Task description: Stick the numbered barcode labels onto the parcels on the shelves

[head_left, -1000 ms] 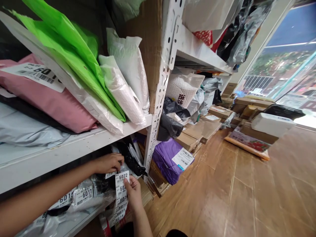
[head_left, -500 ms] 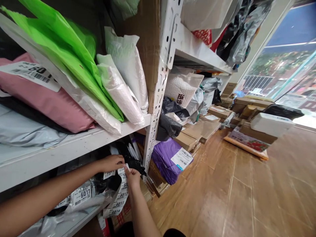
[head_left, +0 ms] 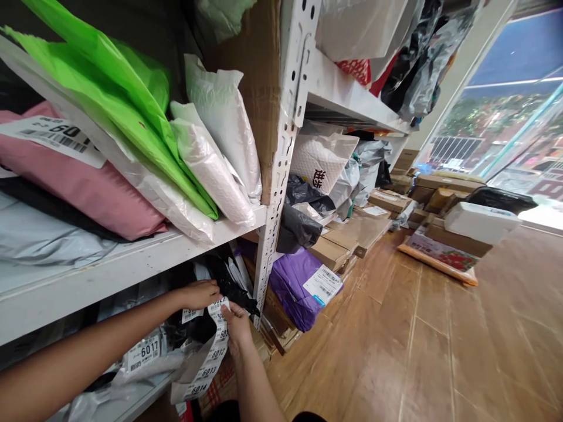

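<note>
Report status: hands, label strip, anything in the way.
Left hand pinching the top label; right hand holding the label strip. Black parcel right behind, crowding the lower shelf.

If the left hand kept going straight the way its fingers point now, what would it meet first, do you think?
Most likely the black plastic parcel just beyond the left hand, whose fingertips pinch the strip of numbered labels. Depth is hard to judge; the white shelf post stands behind it.

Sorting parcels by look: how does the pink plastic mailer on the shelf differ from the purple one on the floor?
The pink plastic mailer lies on the white shelf under other bags; the purple plastic mailer sits low on the floor by cardboard boxes, nothing on top. Pink's label shows large digits; purple's shows only small print. Both are soft, with white labels.
</note>
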{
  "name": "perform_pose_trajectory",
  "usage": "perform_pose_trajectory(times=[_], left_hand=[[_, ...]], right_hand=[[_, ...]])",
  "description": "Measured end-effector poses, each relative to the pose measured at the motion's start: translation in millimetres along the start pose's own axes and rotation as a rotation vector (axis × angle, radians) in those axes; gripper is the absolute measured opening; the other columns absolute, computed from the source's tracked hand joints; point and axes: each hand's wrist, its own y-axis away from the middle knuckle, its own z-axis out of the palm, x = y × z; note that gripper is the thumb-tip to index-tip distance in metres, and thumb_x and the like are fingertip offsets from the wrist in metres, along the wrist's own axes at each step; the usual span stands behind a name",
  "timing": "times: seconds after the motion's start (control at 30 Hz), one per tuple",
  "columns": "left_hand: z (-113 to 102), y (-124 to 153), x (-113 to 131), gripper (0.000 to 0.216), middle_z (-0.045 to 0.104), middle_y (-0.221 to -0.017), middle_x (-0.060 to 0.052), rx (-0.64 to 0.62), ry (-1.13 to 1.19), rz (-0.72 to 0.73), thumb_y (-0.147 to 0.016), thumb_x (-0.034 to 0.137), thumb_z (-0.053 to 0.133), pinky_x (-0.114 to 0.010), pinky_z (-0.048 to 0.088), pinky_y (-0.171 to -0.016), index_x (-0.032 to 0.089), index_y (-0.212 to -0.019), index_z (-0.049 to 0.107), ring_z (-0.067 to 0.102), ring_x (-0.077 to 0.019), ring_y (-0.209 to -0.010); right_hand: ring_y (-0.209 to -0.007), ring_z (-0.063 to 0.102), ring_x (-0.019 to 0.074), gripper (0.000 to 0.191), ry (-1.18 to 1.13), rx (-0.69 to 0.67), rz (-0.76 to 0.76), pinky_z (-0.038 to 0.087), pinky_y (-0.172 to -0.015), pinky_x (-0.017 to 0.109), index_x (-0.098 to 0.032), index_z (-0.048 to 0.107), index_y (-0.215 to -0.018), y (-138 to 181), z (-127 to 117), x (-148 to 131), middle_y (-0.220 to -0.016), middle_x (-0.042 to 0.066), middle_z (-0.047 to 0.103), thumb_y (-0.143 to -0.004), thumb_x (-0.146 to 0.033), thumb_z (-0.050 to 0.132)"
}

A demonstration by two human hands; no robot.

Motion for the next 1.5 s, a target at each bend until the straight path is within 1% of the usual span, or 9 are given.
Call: perform_pose_trajectory(times=[0.23,0.43,0.57,0.87,1.03,1.17,1.23,1.33,1.5], left_hand=[[-8.1,-1.4,-0.3,0.033,0.062,-0.088,-0.006,-0.078,0.047,-0.005,-0.085,0.043,0.043,-0.030,0.048,-0.074,0.017,-0.081,0.064,0.058,-0.0199,-0.080],[-8.3,-1.0,2.6,0.029,0.063,-0.091,-0.005,-0.080,0.013,-0.040,-0.077,0.044,0.054,-0.029,0.047,-0.073,0.017,-0.084,0.063,0.059,-0.0212,-0.083],[-5.7,-2.1,3.3,0.035,0.064,-0.090,-0.006,-0.052,-0.024,-0.079,-0.086,0.045,0.042,-0.029,0.048,-0.072,0.017,-0.082,0.063,0.061,-0.0210,-0.082],[19.0,-2.3,17.8,0.028,0.066,-0.098,-0.018,0.127,-0.244,-0.128,-0.087,0.020,0.040,-0.043,0.048,-0.085,0.013,-0.088,0.068,0.060,-0.0296,-0.097],[22.8,2.9,30.0,0.021,0.066,-0.096,-0.019,0.194,-0.301,-0.158,-0.085,0.015,0.048,-0.044,0.048,-0.086,0.013,-0.086,0.069,0.061,-0.0318,-0.099],[22.1,4.4,41.3,0.020,0.063,-0.097,-0.022,0.256,-0.295,-0.258,-0.083,0.016,0.052,-0.048,0.049,-0.081,0.006,-0.094,0.065,0.061,-0.0345,-0.092],[18.1,3.5,46.2,0.027,0.058,-0.105,-0.024,0.310,-0.280,-0.298,-0.079,0.015,0.056,-0.050,0.049,-0.077,0.004,-0.104,0.060,0.059,-0.0365,-0.093],[5.3,1.7,48.5,0.033,0.053,-0.119,-0.019,0.325,-0.231,-0.140,-0.077,0.006,0.055,-0.050,0.045,-0.088,0.014,-0.109,0.058,0.051,-0.0338,-0.109],[-14.9,6.0,35.3,0.035,0.066,-0.087,0.002,0.041,-0.060,0.317,-0.068,-0.003,0.058,-0.025,0.045,-0.086,0.028,-0.077,0.071,0.059,-0.0157,-0.091]], right_hand=[[-0.052,0.059,0.0174,0.045,-0.014,-0.016,0.008,0.044,-0.053,0.029,-0.019,0.075,-0.085,1.9,-1.9,-1.3,-0.060,0.001,0.069,-0.048,-0.044,0.082],[-0.044,0.048,0.0111,0.042,0.037,0.062,-0.028,0.037,-0.049,0.025,-0.015,0.069,-0.057,-4.0,-3.3,0.4,-0.045,0.000,0.060,-0.046,-0.053,0.082],[-0.042,0.044,0.0096,0.043,0.076,0.112,-0.040,0.035,-0.048,0.024,-0.015,0.067,-0.056,-10.6,-2.8,3.8,-0.043,-0.002,0.058,-0.040,-0.052,0.083],[-0.044,0.041,0.0124,0.046,0.169,0.218,-0.009,0.034,-0.046,0.027,-0.022,0.047,-0.038,-4.6,-4.6,4.1,-0.038,-0.003,0.047,-0.048,-0.051,0.082],[-0.041,0.040,0.0102,0.041,0.191,0.117,0.094,0.033,-0.045,0.026,-0.018,0.059,-0.049,19.1,-11.8,-9.2,-0.044,-0.002,0.054,-0.038,-0.047,0.085],[-0.037,0.029,0.0051,0.049,0.256,0.059,0.137,0.019,-0.040,0.022,-0.019,0.044,-0.037,45.7,-30.5,-28.9,-0.034,-0.006,0.043,-0.038,-0.040,0.088],[-0.036,0.032,0.0046,0.049,0.283,-0.055,0.167,0.017,-0.040,0.021,-0.019,0.044,-0.038,56.7,-38.4,-46.9,-0.035,-0.006,0.045,-0.036,-0.035,0.090],[-0.042,0.047,0.0072,0.041,0.172,-0.227,0.158,0.029,-0.043,0.019,-0.016,0.055,-0.052,62.4,-42.3,-81.6,-0.050,-0.002,0.061,-0.043,-0.037,0.089],[-0.050,0.058,0.0110,0.044,-0.082,-0.148,-0.028,0.042,-0.051,0.021,-0.017,0.067,-0.082,40.0,-32.3,-107.9,-0.063,0.000,0.069,-0.050,-0.039,0.087]])
